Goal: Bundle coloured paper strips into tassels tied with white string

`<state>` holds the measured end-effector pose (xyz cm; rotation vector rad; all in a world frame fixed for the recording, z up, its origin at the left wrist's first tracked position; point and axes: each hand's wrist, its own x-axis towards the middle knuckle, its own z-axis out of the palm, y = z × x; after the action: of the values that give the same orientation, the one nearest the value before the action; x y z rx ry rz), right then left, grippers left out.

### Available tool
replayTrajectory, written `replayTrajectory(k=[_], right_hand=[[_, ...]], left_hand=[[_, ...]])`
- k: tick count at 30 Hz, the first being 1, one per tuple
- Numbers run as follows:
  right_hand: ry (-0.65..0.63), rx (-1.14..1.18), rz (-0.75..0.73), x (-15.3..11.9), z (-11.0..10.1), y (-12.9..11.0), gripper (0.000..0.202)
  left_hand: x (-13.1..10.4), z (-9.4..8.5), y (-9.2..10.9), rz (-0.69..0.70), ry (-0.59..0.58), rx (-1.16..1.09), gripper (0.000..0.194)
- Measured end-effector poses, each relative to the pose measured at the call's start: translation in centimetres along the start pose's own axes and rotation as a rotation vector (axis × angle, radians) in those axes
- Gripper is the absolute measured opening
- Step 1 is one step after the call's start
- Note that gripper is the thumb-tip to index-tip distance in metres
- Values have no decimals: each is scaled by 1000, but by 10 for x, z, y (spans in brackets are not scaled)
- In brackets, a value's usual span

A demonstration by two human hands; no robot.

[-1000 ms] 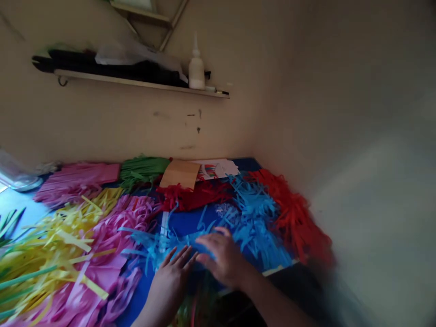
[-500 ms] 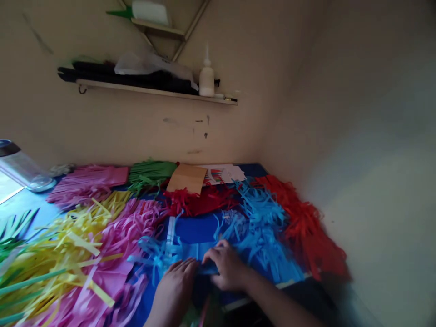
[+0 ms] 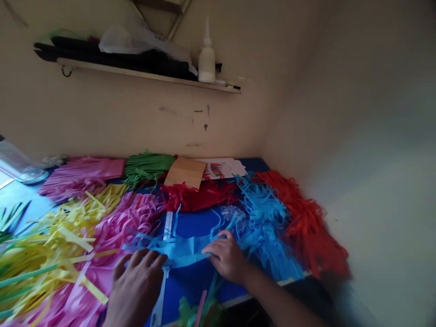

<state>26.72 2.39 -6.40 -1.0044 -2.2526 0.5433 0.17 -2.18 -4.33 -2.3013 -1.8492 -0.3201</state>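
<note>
A light blue paper strip [image 3: 185,250] with cut fringes lies across the blue tabletop in front of me, with a crease near its middle. My right hand [image 3: 230,258] pinches the strip's near edge on the right side. At the strip's left end, my left hand [image 3: 139,279] is back up, with its fingers bent forward and slightly apart and the thumb out to the side. Its fingertips are partly hidden, and I see nothing held in them. Blue fringes stick out beyond both hands.
Fringed paper piles surround the strip: pink [image 3: 136,213], yellow [image 3: 78,218], green [image 3: 150,165], red [image 3: 204,197], light blue [image 3: 265,222] and orange-red [image 3: 309,227]. A brown card [image 3: 185,172] lies at the back. A glue bottle [image 3: 206,63] stands on the wall shelf [image 3: 136,75].
My left hand has moved left and nearer me, away from my right hand, uncovering the strip's middle. My right hand stays on the strip's right side. The view has tilted down slightly.
</note>
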Motion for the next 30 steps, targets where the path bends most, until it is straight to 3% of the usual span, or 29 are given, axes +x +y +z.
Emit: replayTrajectory(k=[3, 5, 7, 9, 11, 13, 16, 20, 30], right_hand=[[-12, 6, -48, -5, 0, 4, 11], [-58, 16, -59, -8, 3, 8, 11], [-91, 11, -71, -9, 6, 12, 12], [-113, -10, -84, -11, 7, 14, 13], [-117, -38, -81, -12, 3, 13, 11], [-119, -68, -26, -11, -2, 11, 8], [-98, -145, 168, -5, -5, 6, 11], [-49, -307, 414, 10, 2, 5, 20], [-62, -351, 508, 24, 13, 12, 15]], left_hand=[[-23, -6, -19, 49, 154, 48, 40], [-26, -17, -16, 142, 205, -15, 48], [-14, -25, 3, 273, 145, -130, 53], [7, -25, 28, 435, -69, -306, 52], [28, -16, 45, 365, -241, -379, 46], [42, -2, 48, 250, -317, -397, 32], [48, 15, 38, 142, -331, -380, 23], [52, 22, 33, 35, -347, -307, 37], [65, 26, 40, -130, -455, -182, 33]])
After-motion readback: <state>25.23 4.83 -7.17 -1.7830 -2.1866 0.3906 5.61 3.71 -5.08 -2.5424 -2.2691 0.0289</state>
